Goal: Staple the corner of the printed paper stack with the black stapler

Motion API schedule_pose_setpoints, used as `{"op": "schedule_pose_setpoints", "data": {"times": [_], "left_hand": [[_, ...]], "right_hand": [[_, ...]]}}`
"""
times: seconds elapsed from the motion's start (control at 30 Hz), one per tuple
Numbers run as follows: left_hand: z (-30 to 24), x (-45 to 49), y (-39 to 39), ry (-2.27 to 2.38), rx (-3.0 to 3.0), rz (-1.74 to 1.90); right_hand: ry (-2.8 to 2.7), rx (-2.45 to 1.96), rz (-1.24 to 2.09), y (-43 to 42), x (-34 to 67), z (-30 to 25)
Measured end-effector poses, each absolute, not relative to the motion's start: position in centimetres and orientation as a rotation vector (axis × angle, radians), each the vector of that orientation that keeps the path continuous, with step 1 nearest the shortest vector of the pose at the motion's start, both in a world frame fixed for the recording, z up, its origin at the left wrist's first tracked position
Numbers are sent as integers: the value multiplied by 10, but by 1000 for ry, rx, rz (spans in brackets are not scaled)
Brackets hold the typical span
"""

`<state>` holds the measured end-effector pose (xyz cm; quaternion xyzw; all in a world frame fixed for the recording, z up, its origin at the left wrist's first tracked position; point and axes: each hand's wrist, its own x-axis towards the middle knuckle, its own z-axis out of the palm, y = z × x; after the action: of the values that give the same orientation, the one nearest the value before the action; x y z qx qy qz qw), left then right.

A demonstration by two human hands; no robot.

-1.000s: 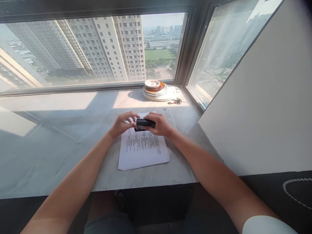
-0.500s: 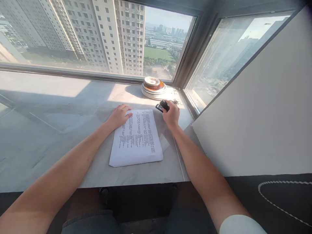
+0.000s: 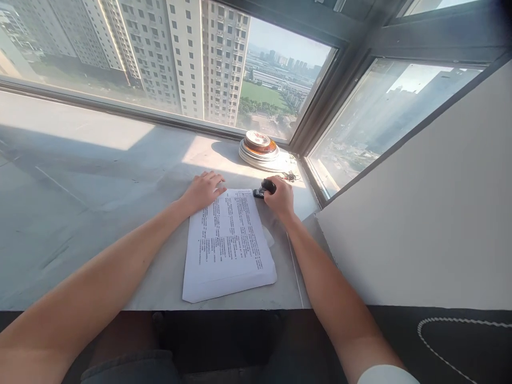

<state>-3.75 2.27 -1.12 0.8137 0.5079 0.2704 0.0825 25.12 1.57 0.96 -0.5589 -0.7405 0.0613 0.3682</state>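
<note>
Printed sheets of paper (image 3: pixel 228 250) lie in front of me, their lines of text running sideways. My left hand (image 3: pixel 203 191) rests at their far left corner, fingers stretched out and thumb over the paper's edge. In my right hand (image 3: pixel 280 196) is a black stapler (image 3: pixel 260 192), its front end low beside the far right corner of the sheets. Whether its jaws touch the paper I cannot tell. Part of the stapler is hidden by my fingers.
Beyond my right hand, a stack of plates (image 3: pixel 259 152) with an amber one near the top stands by the window. Small dark tangled items (image 3: pixel 290 176) lie near it. A white wall panel (image 3: pixel 424 202) rises on the right of the marble-like ledge (image 3: pixel 100 197).
My right hand has lowered the stapler toward the ledge, and it now sits flatter and nearer the paper's corner. The sheets appear lower in view as the camera tilts.
</note>
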Motion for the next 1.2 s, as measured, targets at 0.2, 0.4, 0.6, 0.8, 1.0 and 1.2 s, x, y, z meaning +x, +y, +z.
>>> {"op": "schedule_pose_setpoints", "data": {"times": [0.2,0.4,0.6,0.8,1.0,1.2], "left_hand": [[-12,-29,19,1425,2536,697],[-17,-30,24,1350,2471,781],[-21,-32,28,1346,2345,860],[-19,-33,28,1400,2264,887],[-19,-35,28,1490,2353,970],[-16,-39,27,1538,2265,1143]], "right_hand": [[-1945,-1416,132,14,245,10],[-1952,-1412,131,13,243,11],[-1937,-1412,115,12,242,9],[-1952,-1396,116,11,242,10],[-1990,-1363,136,10,241,11],[-2030,-1292,189,9,240,9]]}}
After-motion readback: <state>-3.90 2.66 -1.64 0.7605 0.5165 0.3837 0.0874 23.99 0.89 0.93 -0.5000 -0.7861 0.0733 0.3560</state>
